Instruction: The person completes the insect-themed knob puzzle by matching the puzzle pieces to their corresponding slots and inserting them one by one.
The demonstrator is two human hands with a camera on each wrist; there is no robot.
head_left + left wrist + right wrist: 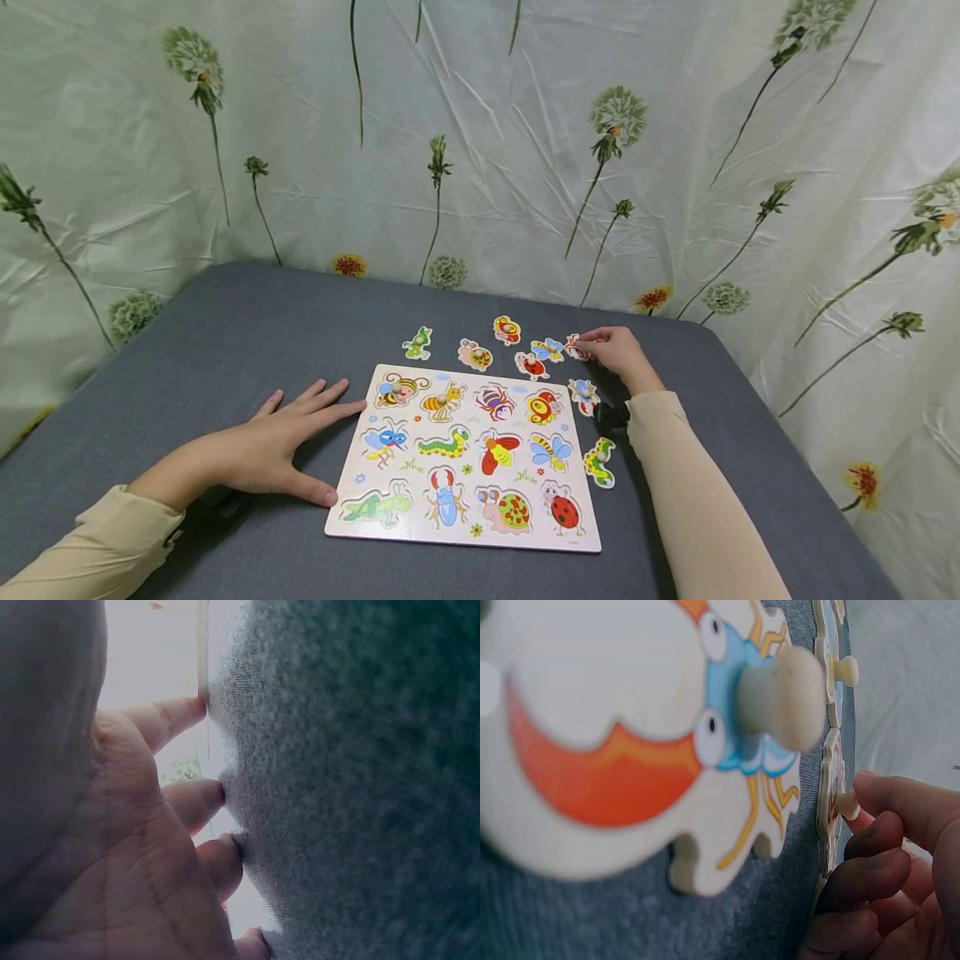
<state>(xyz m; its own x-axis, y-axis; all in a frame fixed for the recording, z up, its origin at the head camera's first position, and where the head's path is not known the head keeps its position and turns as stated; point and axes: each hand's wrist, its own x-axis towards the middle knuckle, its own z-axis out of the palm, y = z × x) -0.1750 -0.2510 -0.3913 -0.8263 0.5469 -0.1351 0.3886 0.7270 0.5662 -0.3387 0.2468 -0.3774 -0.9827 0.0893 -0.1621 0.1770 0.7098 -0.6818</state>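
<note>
A pegged insect puzzle board (543, 540) lies on the table. Bee (408, 387) and ant (444, 406) pieces with knobs sit in its top row; its other places show printed insects. My left hand (262, 450) rests flat with spread fingers at the board's left side, thumb on the corner edge. Beyond the far right corner, my right hand (618, 354) pinches the wooden knob (847, 804) of a red spider piece (576, 347) between thumb and index finger. A blue stag beetle piece (600, 780) lies close below that wrist.
Behind the board lie loose grasshopper (417, 343), snail (475, 356), butterfly (506, 330), ladybug (531, 366) and blue-winged (547, 350) pieces. A caterpillar piece (599, 463) lies right of the board. A flowered curtain (510, 167) hangs behind the grey table (247, 333).
</note>
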